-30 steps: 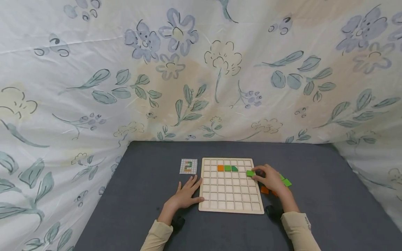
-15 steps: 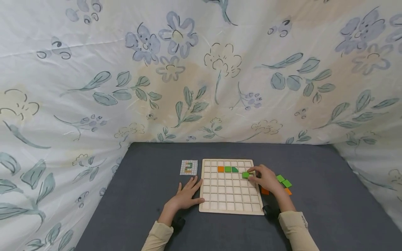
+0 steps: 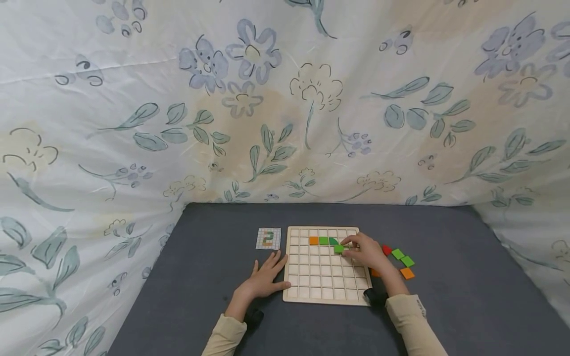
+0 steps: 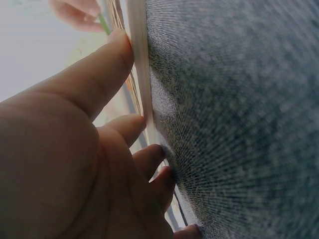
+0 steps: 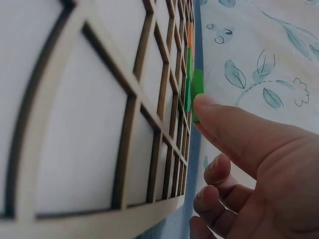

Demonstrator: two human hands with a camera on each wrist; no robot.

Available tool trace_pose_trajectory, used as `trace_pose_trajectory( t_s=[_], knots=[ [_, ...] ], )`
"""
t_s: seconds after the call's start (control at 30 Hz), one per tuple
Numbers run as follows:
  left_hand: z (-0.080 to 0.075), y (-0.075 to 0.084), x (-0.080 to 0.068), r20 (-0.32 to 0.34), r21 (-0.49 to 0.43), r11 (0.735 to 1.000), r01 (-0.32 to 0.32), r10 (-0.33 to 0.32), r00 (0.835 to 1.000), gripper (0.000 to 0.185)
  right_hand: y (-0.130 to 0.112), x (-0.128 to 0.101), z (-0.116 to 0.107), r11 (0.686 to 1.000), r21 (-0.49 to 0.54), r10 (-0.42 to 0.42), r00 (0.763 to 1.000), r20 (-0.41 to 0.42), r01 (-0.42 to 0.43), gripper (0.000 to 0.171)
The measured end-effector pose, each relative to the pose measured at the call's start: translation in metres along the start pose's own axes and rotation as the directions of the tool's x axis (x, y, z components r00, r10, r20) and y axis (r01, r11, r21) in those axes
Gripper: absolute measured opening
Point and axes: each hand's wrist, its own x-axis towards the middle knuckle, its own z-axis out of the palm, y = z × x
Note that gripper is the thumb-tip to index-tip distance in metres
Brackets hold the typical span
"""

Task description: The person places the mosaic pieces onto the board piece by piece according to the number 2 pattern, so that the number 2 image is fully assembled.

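A light wooden grid board (image 3: 315,294) lies on the table, with an orange square tile (image 3: 313,241), a green square tile (image 3: 323,241) and a darker green tile with a rounded edge (image 3: 332,241) side by side in one upper row. Between thumb and fingers my right hand (image 3: 366,251) pinches a light green square tile (image 3: 338,249) just above the board, near the rounded tile. In the right wrist view that green tile (image 5: 198,82) stands clear of the grid. My left hand (image 3: 261,278) rests with spread fingers against the board's left edge, its thumb touching the rim.
A small printed pattern card (image 3: 268,238) lies left of the board. On the right are a red tile (image 3: 386,250), light green tiles (image 3: 407,261) and an orange tile (image 3: 407,273); another orange tile is partly hidden by my right arm. Floral cloth (image 3: 311,148) hangs behind the dark table.
My right hand has carried the light green tile leftward over the board, from its right edge to near the rounded tile. The red tile has come into sight. My left hand stays in place.
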Motion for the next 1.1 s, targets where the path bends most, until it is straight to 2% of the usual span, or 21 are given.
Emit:
trace_pose_trajectory(
  t_s=[1.1],
  knots=[
    [0.002, -0.002, 0.000, 0.001, -0.001, 1.000, 0.001, -0.001, 1.000, 0.076, -0.013, 0.002, 0.011, 1.000, 0.024, -0.013, 1.000, -0.010, 0.013, 0.024]
  ],
)
